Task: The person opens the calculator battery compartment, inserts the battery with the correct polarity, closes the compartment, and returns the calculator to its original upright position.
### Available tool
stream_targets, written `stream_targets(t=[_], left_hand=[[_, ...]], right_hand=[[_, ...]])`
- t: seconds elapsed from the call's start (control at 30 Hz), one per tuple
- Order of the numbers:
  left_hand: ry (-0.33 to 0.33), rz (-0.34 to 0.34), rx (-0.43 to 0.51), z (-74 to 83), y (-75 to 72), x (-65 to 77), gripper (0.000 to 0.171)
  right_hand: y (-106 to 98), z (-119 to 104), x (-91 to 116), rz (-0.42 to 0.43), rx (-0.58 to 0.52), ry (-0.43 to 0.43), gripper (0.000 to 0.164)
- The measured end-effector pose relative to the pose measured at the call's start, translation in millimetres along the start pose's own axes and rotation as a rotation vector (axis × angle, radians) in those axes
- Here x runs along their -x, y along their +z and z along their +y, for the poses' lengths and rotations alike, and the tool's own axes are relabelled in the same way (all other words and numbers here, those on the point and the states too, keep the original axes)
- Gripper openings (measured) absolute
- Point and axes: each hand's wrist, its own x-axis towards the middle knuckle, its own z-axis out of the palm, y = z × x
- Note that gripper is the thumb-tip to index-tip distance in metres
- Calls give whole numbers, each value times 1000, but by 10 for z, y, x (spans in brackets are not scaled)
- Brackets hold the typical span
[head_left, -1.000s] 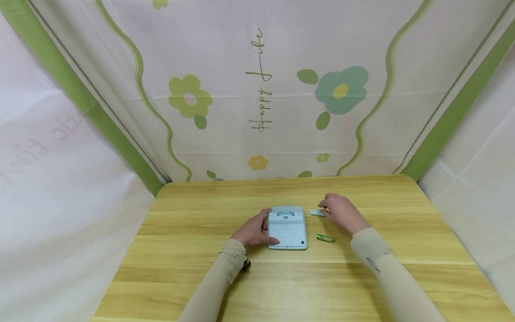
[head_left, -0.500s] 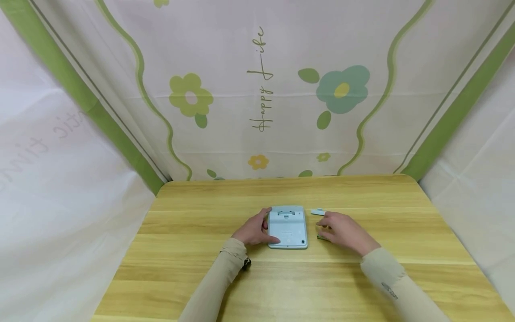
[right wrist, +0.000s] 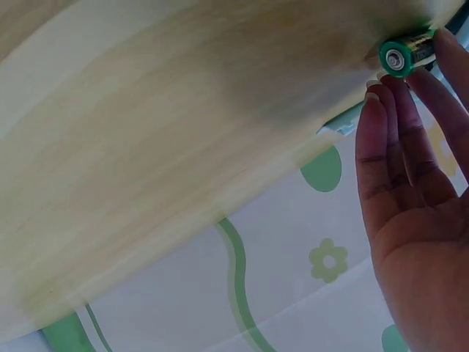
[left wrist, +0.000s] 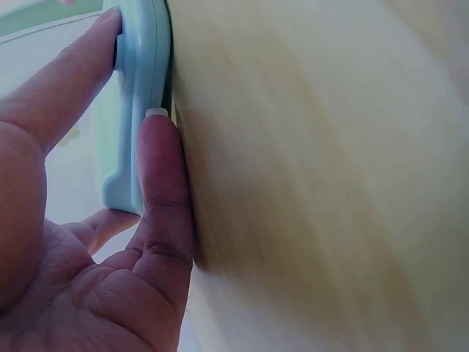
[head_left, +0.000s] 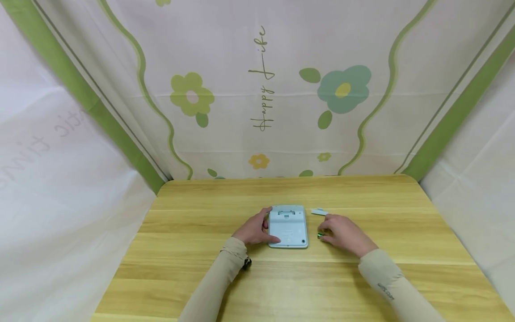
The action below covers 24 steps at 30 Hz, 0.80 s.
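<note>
A light-blue calculator point(head_left: 287, 229) lies back side up on the wooden table, its small battery slot point(head_left: 286, 213) uncovered near the far end. My left hand point(head_left: 253, 229) grips its left side, thumb on the back and the other fingers along the edge. To the right, my right hand point(head_left: 345, 233) pinches a green AA-type battery point(right wrist: 407, 53) between thumb and fingers. The battery's flat end faces the right wrist camera, while most of its body is hidden in the head view. Just beyond that hand's fingers lies the light-blue battery cover point(head_left: 319, 212).
The wooden table point(head_left: 193, 277) has rounded far corners. Behind it hangs a white curtain point(head_left: 225, 53) printed with flowers and lettering, and white cloth with green bands closes off both sides.
My right hand has come back toward me from the battery cover to the battery and now pinches it, turning it from how it lay. My left hand has stayed on the calculator.
</note>
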Motion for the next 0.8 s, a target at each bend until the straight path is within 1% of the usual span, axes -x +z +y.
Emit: stream_targets(t=[0.3, 0.4, 0.53, 0.63, 0.7, 0.8], left_hand=[[4, -2, 7, 5, -5, 1, 111], [4, -3, 11, 3, -6, 1, 111], [0, -2, 10, 4, -9, 8, 111], [1, 1, 9, 9, -10, 18, 111], [-1, 0, 4, 13, -9, 22, 111], [2, -2, 6, 22, -9, 22, 110]], right_hand=[[34, -33, -20, 25, 12, -3, 7], [33, -48, -31, 16, 34, -16, 9], [31, -65, -34, 8, 74, -10, 12], [20, -81, -32, 7, 84, 2, 11], [7, -95, -27, 15, 77, 13, 8], [-29, -120, -16, 52, 56, 20, 7]])
